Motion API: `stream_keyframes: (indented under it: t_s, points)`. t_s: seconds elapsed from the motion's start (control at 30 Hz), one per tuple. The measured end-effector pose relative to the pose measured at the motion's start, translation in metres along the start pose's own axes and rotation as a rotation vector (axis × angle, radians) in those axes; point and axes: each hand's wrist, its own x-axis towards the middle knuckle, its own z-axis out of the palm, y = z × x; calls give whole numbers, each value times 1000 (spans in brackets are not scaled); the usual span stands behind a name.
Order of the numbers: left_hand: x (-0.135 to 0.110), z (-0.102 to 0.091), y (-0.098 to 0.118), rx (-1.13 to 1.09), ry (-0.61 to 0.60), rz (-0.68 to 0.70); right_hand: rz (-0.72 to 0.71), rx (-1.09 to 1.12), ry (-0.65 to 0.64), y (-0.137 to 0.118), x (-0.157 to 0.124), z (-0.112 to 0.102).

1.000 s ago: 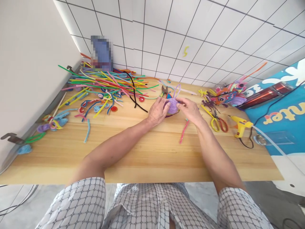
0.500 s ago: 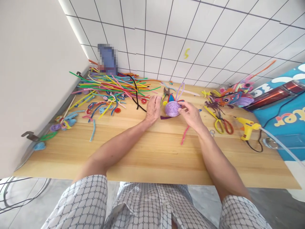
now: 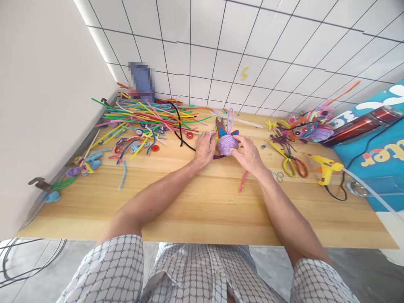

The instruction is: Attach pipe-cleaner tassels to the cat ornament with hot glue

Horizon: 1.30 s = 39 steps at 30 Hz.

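A purple coiled pipe-cleaner piece (image 3: pixel 227 144) with a tall purple loop and blue-red bits behind it stands on the wooden table (image 3: pixel 195 202). My left hand (image 3: pixel 204 149) touches its left side, fingers curled against it. My right hand (image 3: pixel 248 153) holds its right side, thumb and fingers pinched on the coil. A pink pipe cleaner (image 3: pixel 242 182) lies just below my right wrist.
A heap of coloured pipe cleaners (image 3: pixel 145 115) covers the far left. Brown pliers (image 3: pixel 219 123) lie behind the coil. Yellow-and-red scissors (image 3: pixel 288 160), small scissors (image 3: pixel 277 176), a yellow glue gun (image 3: pixel 325 168) and finished colourful figures (image 3: pixel 304 126) sit to the right.
My left hand moved right from the table back onto the purple coil. My right hand shifted slightly left with the piece. The camera view dropped a little.
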Motion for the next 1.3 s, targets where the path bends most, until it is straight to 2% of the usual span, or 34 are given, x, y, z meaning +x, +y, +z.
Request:
stream_keyframes:
  t_s: [0.17,0.43,0.77,1.03,1.17,1.3]
  points:
    - [5,-1,-5,-112,47,-68,-10,9,-22,1,-1,-2]
    - [7,-2,-4,-234,96,-166,39,-99,70,-14,0,11]
    - [10,4,-9,-257,81,-185,-34,-71,30,-19,19,17]
    - [9,0,-7,-207,179,-140,-30,-2,-16,-13,23,17]
    - [11,-3,-8,-117,214,-120,-53,1,-39,-11,22,14]
    - [11,-5,-9,-127,196,-111,-116,-20,-18,-9,10,8]
